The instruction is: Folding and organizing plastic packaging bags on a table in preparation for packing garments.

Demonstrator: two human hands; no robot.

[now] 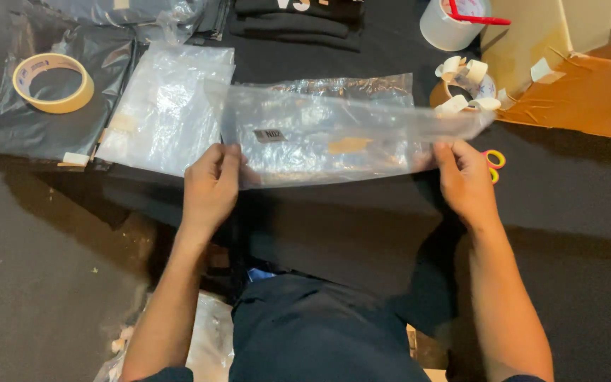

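A clear plastic bag is stretched flat between my two hands above a black cloth surface. It has a small dark label and a tan patch on it. My left hand pinches its near left corner. My right hand pinches its near right edge. Another flat clear bag lies just to the left, partly under the held one.
A tan tape roll rests on black bagged packs at far left. Folded black garments lie at the top. A white tape roll, a roll with cut tape strips, scissors handles and a cardboard box sit at right.
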